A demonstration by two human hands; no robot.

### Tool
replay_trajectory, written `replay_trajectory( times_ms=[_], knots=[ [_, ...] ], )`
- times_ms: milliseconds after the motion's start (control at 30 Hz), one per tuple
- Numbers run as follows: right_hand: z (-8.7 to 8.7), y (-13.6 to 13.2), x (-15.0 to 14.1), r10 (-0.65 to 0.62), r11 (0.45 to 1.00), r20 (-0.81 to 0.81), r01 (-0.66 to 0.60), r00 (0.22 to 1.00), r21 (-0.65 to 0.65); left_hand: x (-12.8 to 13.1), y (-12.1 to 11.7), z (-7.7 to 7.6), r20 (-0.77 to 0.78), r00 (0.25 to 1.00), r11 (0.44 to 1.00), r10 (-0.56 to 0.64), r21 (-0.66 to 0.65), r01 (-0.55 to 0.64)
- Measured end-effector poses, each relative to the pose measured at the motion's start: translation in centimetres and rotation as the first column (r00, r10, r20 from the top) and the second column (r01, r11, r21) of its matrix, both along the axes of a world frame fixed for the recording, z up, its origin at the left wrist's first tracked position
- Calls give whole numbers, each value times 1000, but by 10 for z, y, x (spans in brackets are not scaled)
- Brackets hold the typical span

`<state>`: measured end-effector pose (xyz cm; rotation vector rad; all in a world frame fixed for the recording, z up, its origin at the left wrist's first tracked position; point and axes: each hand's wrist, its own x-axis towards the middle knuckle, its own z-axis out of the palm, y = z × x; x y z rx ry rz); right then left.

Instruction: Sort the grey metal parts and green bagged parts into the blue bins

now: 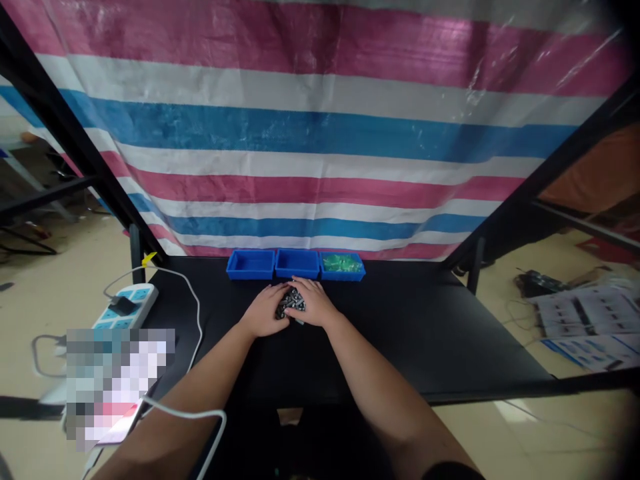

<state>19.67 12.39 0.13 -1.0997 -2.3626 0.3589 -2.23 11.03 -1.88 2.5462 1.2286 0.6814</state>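
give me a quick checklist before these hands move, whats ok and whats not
1. Left hand at the metal parts: ok, cupped around their left side.
2. Right hand at the metal parts: ok, around their right side.
3. Blue trays upright: ok, three in a row beyond the hands.
4. Green contents inside the rightmost tray: ok.
5. White cable off the left forearm: cannot tell, they overlap in view.

Your table [415, 320] is smooth, matt black. Along its far edge, your trays [297, 262] look like smooth, faintly glossy plastic, with shiny green pieces [341, 263] in one. Nearer its middle, your parts [295, 300] look metallic. Beyond the far edge hangs a creased, glossy plastic sheet [320, 133]; by the left edge, you have a smooth plastic power strip [125, 320].
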Motion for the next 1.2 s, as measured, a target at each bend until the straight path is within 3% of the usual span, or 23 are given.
replay_trajectory(
  times_ms=[167, 367, 500, 833, 1200],
  knots=[
    [-1, -1, -1, 9, 1000, -57, -9, 998, -7, 0, -1, 3, 14, 1000, 1000, 3, -23, -3],
    [-3, -7, 5, 81, 990, -191, -102, 978, -102, 1, -2, 7, 65, 997, 998, 28, -63, -24],
    [-3, -12, 10, 89, 990, -236, -111, 968, -81, 0, -2, 9, 88, 996, 996, 28, -85, -21],
    [-14, -8, 13, -89, 996, -218, 87, 972, -19, -3, -5, 10, 163, 986, 996, 25, -87, -11],
    [-14, -2, 16, -279, 960, -99, 281, 955, 0, -2, -8, 24, 289, 957, 999, 12, -50, 3]
  ],
)
